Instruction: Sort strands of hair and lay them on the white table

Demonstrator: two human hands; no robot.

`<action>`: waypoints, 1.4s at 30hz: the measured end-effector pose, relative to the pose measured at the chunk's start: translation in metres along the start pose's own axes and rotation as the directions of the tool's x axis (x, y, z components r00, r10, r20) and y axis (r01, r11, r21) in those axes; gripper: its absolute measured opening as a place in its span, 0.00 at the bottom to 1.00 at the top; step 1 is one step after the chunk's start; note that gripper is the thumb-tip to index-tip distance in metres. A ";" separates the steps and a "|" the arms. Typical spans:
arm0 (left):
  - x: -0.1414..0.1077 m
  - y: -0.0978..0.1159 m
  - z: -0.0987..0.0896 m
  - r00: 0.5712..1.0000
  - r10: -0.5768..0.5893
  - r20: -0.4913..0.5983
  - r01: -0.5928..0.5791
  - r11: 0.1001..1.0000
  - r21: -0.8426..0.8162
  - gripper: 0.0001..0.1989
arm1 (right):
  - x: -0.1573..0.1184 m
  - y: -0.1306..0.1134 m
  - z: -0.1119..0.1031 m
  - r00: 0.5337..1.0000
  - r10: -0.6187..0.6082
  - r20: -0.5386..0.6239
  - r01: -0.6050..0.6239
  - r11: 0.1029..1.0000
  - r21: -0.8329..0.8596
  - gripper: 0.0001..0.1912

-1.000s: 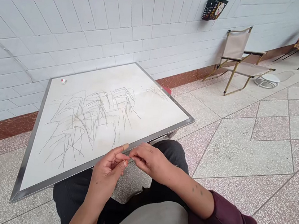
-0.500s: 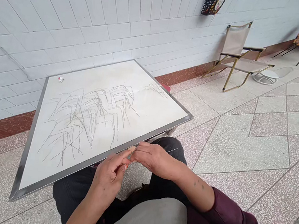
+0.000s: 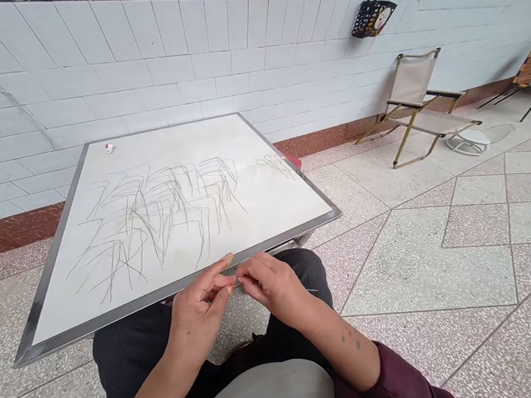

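Note:
Above my lap, at the table's near edge, both hands meet fingertip to fingertip. My left hand (image 3: 201,307) is closed in a pinch, thumb against a finger, with the index finger stretched upward and a beige covering on its tip. A tiny orange-red spot shows at the left thumb tip; whether it is a nail or an object I cannot tell. My right hand (image 3: 272,285) is closed, its fingertips pressed against the left ones. A thin straight wire (image 3: 313,290) pokes out behind the right wrist; the rest is hidden. Many thin bent wires (image 3: 169,194) lie on the white table (image 3: 267,218).
A small white-and-red object (image 3: 110,148) sits at the table's far left corner. Beyond the table stand a folding chair (image 3: 415,82) and a low round white stand (image 3: 466,143). A dark patterned bag (image 3: 373,18) hangs on the tiled wall. My knees are under the table edge.
My left index finger has lifted away from the right hand, and the pinch has tightened. The visible wire end has dropped lower behind the right wrist. The view has tilted slightly upward.

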State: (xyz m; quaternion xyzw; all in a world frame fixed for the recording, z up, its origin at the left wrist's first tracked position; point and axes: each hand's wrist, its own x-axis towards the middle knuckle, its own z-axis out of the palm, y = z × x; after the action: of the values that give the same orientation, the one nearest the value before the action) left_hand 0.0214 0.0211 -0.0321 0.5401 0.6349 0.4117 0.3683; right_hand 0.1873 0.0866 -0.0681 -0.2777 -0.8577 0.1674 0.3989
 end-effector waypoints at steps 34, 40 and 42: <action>-0.006 -0.005 -0.007 0.990 0.105 0.096 -0.124 0.969 0.214 0.24 | -0.002 -0.003 0.003 0.962 0.234 -0.137 -0.240 0.970 -0.026 0.05; -0.009 -0.002 -0.008 0.979 0.170 0.110 -0.195 0.938 0.288 0.24 | -0.002 -0.003 0.001 0.961 0.234 -0.147 -0.242 0.970 -0.039 0.05; -0.010 -0.002 -0.010 0.985 0.142 0.097 -0.163 0.950 0.265 0.24 | -0.002 -0.002 -0.001 0.954 0.257 -0.155 -0.266 0.963 -0.038 0.05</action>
State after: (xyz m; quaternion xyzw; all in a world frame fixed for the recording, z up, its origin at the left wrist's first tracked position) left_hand 0.0133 0.0094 -0.0301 0.6485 0.6269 0.3269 0.2820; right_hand 0.1885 0.0838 -0.0680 -0.4119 -0.7859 0.1724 0.4278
